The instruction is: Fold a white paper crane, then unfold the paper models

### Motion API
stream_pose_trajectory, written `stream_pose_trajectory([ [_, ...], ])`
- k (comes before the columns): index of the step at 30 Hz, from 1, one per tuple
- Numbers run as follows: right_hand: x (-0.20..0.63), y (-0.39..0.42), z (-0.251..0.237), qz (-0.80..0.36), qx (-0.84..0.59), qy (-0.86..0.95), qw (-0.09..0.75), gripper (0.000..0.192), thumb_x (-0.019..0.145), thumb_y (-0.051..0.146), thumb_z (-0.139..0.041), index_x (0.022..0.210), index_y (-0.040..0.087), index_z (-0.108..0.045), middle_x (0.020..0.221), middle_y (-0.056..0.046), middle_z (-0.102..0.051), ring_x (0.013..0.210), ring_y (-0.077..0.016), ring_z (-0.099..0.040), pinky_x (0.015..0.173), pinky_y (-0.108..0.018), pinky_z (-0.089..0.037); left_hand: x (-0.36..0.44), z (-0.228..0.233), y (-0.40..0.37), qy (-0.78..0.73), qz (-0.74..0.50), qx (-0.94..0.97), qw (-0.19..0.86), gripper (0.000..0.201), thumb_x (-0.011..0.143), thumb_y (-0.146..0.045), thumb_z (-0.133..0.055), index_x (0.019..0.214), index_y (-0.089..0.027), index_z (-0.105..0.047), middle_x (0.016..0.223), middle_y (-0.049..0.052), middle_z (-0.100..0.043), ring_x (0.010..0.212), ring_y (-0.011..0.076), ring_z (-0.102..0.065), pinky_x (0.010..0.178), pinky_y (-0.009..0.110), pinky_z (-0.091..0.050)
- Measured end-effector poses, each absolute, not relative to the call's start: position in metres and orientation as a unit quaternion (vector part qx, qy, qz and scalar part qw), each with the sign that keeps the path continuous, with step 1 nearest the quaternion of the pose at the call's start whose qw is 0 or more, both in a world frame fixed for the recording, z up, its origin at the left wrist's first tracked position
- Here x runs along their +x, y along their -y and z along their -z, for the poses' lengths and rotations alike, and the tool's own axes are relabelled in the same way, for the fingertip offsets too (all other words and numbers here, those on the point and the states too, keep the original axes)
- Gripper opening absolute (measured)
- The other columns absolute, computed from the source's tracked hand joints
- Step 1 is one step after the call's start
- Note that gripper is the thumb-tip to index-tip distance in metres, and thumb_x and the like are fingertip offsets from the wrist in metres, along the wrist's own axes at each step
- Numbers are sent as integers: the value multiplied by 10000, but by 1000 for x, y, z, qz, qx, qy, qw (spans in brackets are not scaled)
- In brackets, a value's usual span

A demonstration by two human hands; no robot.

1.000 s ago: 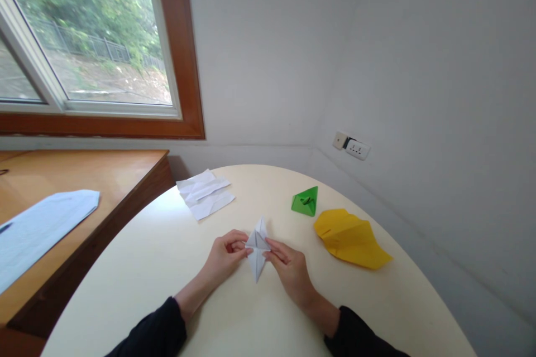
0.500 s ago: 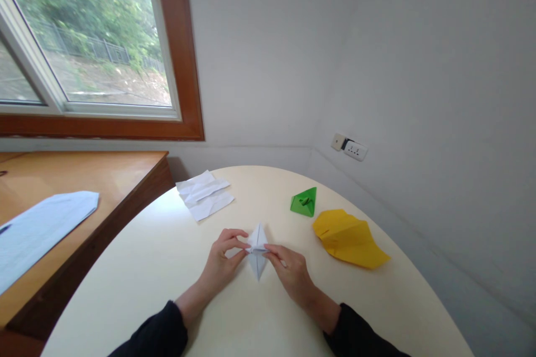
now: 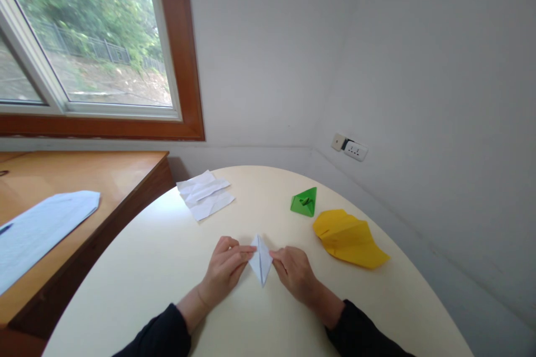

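Recording a two-handed hold: we have the folded white paper [image 3: 263, 265] as a slim diamond between our hands, midway across the desk [image 3: 259, 329], one tip towards the far edge, the other towards our own side. A dark slit runs down its middle. Whether it touches the desktop or sits just above it, we cannot tell.

Left hand [image 3: 226, 265]: closed on the left corner, index finger laid over the top; thumb mostly hidden. Right hand [image 3: 296, 273]: thumb and index pinching the right corner, other fingers curled under.

Surroundings: creased white paper [image 3: 205, 198] by the far-left edge; green folded paper [image 3: 304, 202] nearer the far-right edge; yellow paper [image 3: 352, 239] beside the right edge. All lie well apart from our hands.

Risks, in our judgement: uneven pull at the two corners could widen the slit and skew the folds; pressing the left finger before the layers align could set a crooked crease; too firm a pinch could crumple the right corner; loosening one side could let the layers spring open.
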State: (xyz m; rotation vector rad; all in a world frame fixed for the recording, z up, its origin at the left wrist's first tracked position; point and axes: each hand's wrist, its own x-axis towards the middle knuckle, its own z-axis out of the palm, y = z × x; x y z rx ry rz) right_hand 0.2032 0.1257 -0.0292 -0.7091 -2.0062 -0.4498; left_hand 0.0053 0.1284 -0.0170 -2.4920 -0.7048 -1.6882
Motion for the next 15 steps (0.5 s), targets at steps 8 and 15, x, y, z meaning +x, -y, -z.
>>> stream_pose_trajectory([
  [8, 209, -123, 29, 176, -270, 841, 434, 91, 893, 208, -461, 842, 212, -536, 592, -1, -617, 549, -146, -573, 675, -293, -457, -3, 29, -125, 236, 467, -851, 39, 208, 830, -111, -521, 972, -224, -622, 902, 67, -722, 723, 186, -567, 731, 354, -410],
  [15, 208, -123, 27, 205, -266, 852, 402, 249, 901, 341, -447, 695, 210, -494, 515, 7, -508, 513, -147, -505, 555, -272, -414, -1, 36, -126, 222, 473, -852, -39, 263, 803, -88, -569, 1010, -248, -598, 881, 52, -718, 740, 168, -590, 750, 348, -403],
])
